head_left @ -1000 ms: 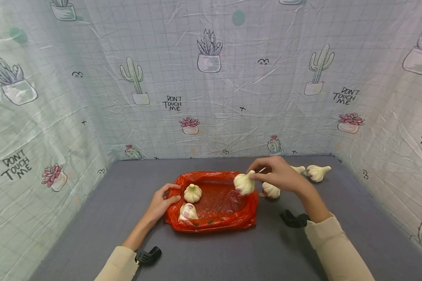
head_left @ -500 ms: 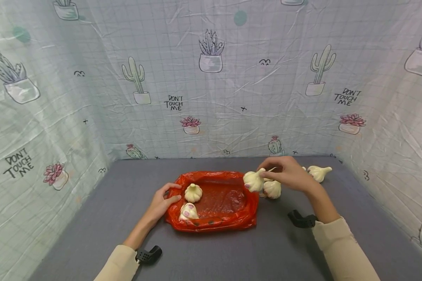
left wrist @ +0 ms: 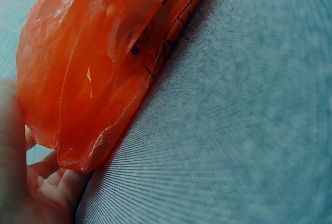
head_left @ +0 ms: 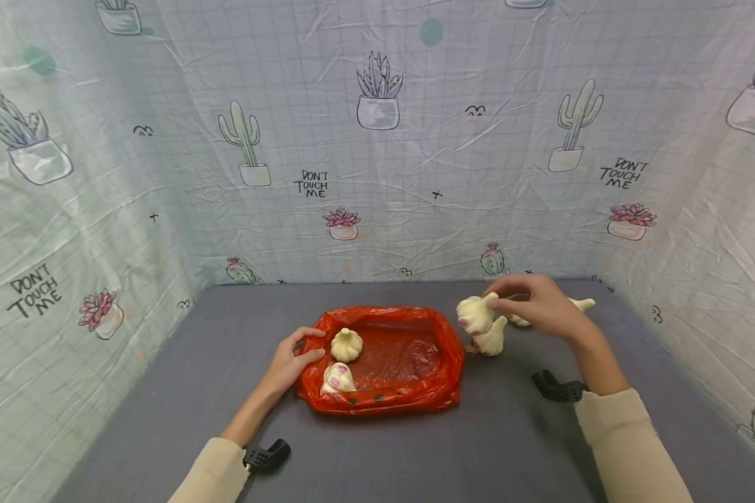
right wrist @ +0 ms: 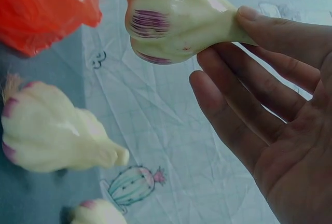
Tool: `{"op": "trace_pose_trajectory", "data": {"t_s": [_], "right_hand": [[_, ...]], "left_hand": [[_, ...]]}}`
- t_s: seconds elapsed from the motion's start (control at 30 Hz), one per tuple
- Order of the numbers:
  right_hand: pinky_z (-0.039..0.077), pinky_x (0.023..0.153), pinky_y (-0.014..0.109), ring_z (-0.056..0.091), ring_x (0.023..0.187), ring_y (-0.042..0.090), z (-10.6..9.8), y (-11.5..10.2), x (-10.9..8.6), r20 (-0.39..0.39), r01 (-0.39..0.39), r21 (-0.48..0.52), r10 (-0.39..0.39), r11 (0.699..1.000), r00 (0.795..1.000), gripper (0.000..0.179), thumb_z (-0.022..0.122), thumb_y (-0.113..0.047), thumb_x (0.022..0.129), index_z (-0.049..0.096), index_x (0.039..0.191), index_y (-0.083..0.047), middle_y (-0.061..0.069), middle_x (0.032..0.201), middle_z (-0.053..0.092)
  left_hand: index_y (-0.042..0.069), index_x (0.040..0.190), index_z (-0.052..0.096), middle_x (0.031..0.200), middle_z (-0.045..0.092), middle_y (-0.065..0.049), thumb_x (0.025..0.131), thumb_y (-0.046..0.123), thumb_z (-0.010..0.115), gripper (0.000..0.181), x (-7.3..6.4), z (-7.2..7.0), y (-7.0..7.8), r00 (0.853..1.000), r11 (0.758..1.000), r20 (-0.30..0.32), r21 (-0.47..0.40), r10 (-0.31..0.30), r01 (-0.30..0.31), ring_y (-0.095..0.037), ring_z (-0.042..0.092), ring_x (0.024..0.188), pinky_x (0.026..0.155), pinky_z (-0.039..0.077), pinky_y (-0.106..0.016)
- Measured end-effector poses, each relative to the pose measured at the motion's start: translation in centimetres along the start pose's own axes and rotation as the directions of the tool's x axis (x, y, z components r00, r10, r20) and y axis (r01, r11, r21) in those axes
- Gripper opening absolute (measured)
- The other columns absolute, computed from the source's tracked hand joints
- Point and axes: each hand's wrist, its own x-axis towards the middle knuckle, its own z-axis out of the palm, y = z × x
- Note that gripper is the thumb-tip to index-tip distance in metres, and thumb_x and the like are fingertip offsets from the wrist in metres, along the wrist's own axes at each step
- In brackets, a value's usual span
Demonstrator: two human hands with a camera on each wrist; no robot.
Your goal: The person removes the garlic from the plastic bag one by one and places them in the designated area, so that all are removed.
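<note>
In the head view my right hand (head_left: 535, 304) pinches a garlic bulb (head_left: 476, 314) by its stem, thumb against fingers. The right wrist view shows this bulb, pale with purple streaks, held off the table. Just below it a second garlic bulb (head_left: 492, 339) lies beside the bag. An open red plastic bag (head_left: 390, 404) with its mouth spread wide lies on the table. Inside its left end are two garlic bulbs, one whitish (head_left: 346, 345) and one with pink patches (head_left: 338, 378). My left hand (head_left: 284, 363) grips the bag's left rim; some fingers are hidden behind the plastic.
Beyond my right hand lie further garlic bulbs, partly hidden; one stem (head_left: 584, 304) shows past the knuckles. The grey table (head_left: 377, 454) ends at a printed cloth backdrop (head_left: 377, 161), which rises behind and on both sides.
My right hand has carried the garlic bulb rightward from over the bag's right end to above the bulb beside it. My left hand stays on the bag.
</note>
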Motion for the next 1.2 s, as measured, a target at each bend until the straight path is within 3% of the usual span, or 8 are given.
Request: {"op": "trace_pose_trajectory", "data": {"t_s": [0.4, 0.63, 0.97, 1.2], "right_hand": [[0.056, 0.084, 0.023, 0.068, 0.1, 0.001, -2.2, 2.2, -1.2, -0.045, -0.032, -0.002, 0.031, 1.0, 0.999, 0.018, 0.069, -0.021, 0.1, 0.076, 0.113, -0.01, 0.007, 0.113, 0.075], [0.056, 0.079, 0.026, 0.069, 0.098, -0.002, -3.4, 3.3, -2.0, -0.059, -0.107, 0.006, 0.107, 0.994, 0.993, 0.026, 0.069, -0.025, 0.1, 0.074, 0.117, -0.007, -0.007, 0.11, 0.074], [0.056, 0.074, 0.027, 0.071, 0.092, 0.008, -4.5, 5.1, -3.0, -0.073, -0.113, 0.044, 0.116, 0.993, 0.991, 0.025, 0.068, -0.019, 0.101, 0.072, 0.118, -0.001, -0.01, 0.103, 0.074], [0.059, 0.077, 0.028, 0.073, 0.093, 0.006, -5.0, 6.5, -3.6, -0.06, -0.17, 0.103, 0.176, 0.98, 0.983, 0.031, 0.067, -0.019, 0.101, 0.069, 0.122, 0.003, -0.01, 0.102, 0.076]], "left_hand": [[0.003, 0.13, 0.063, 0.139, 0.056, -0.023, 0.095, 0.009, 0.07, 0.035, 0.0, 0.1, 0.0, 1.0, 1.0, 0.004, 0.003, -0.013, 0.013, -0.019, 0.068, 0.096, 0.077, 0.058, -0.026], [0.003, 0.129, 0.063, 0.137, 0.057, -0.024, 0.095, 0.008, 0.069, 0.035, 0.0, 0.1, 0.1, 1.0, 1.0, -0.002, 0.007, -0.01, 0.01, -0.017, 0.069, 0.094, 0.077, 0.058, -0.026], [0.004, 0.129, 0.063, 0.138, 0.057, -0.023, 0.096, 0.009, 0.07, 0.035, -0.1, 0.0, 0.1, 1.0, 1.0, -0.006, 0.005, -0.013, 0.013, -0.018, 0.069, 0.095, 0.077, 0.058, -0.026], [0.004, 0.129, 0.063, 0.14, 0.057, -0.023, 0.096, 0.01, 0.069, 0.035, 0.0, 0.0, 0.1, 1.0, 1.0, 0.0, 0.001, -0.017, 0.017, -0.018, 0.069, 0.097, 0.077, 0.058, -0.026]]}}
